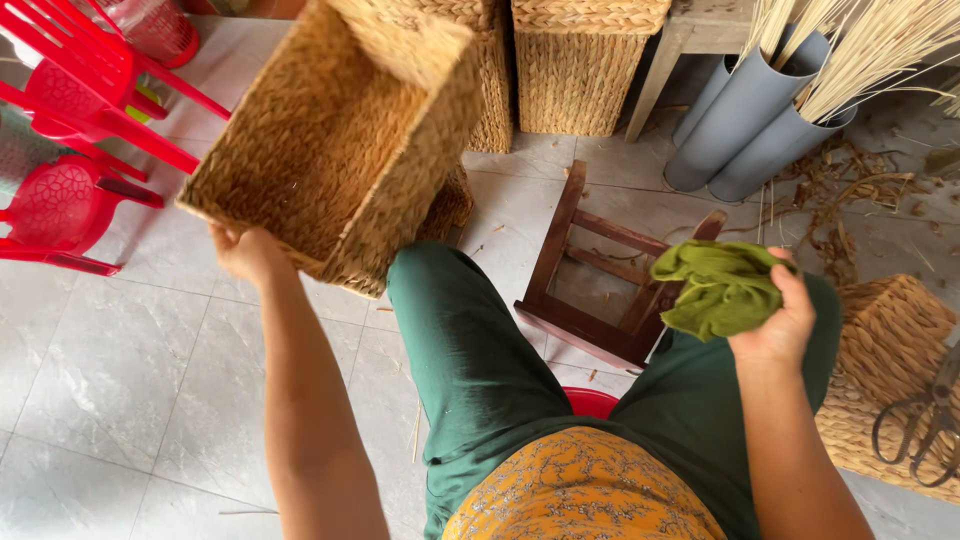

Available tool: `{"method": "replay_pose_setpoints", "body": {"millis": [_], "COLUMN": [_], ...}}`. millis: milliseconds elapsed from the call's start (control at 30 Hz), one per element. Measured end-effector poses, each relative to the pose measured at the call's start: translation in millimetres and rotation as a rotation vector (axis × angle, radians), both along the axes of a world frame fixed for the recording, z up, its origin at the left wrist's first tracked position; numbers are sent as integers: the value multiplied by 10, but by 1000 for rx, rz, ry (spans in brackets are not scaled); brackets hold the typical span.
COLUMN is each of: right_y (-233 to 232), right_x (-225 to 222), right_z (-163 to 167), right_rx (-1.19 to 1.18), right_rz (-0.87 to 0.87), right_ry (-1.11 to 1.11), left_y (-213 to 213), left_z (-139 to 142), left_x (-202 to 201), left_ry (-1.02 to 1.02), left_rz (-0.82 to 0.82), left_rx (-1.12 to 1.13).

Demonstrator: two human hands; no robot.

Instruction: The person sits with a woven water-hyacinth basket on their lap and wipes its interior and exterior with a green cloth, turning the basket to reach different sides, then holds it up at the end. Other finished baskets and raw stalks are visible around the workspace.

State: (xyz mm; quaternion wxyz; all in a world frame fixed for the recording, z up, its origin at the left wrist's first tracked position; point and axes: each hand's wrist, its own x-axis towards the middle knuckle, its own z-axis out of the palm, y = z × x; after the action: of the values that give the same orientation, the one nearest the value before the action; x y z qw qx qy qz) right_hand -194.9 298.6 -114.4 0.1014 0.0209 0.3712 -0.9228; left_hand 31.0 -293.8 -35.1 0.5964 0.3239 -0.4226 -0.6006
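Observation:
My left hand (248, 252) grips the near corner of a large rectangular woven basket (335, 135), held up and tilted over my left knee with its opening facing me. My right hand (778, 322) is closed on a crumpled green cloth (720, 287), raised above my right thigh, well apart from the basket. I sit in dark green trousers (470, 350) and a yellow patterned top.
A small overturned dark wooden stool (600, 270) lies between my knees. Red plastic chairs (70, 130) stand at left. More woven baskets (585, 65) line the back. Grey tubes (750, 120) hold pale reeds. At right, a woven basket (890, 340) with old shears (925, 425).

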Motion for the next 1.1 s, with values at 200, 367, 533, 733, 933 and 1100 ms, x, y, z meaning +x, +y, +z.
{"method": "replay_pose_setpoints", "body": {"millis": [200,367,533,733,933,1100], "right_y": [-55,-69,-78,-330,-525,-588], "right_x": [-65,-210,-664,-966,-1000,-1089], "right_z": [-205,-165,92,63,-105,-157], "right_rx": [126,157,186,319,307,321], "right_rz": [66,102,113,60,172,185], "right_ry": [-79,-109,-51,-140,-120,-130], "left_y": [96,8,111,615,1260,1571], "left_z": [-21,-75,116,613,1050,1260], "left_x": [114,124,-150,-1286,-2908,-4187], "left_ry": [-67,-486,-984,-466,-448,-474], "left_rz": [-3,58,359,-171,-351,-318], "left_rx": [82,-113,-650,-935,-1178,-1314]}}
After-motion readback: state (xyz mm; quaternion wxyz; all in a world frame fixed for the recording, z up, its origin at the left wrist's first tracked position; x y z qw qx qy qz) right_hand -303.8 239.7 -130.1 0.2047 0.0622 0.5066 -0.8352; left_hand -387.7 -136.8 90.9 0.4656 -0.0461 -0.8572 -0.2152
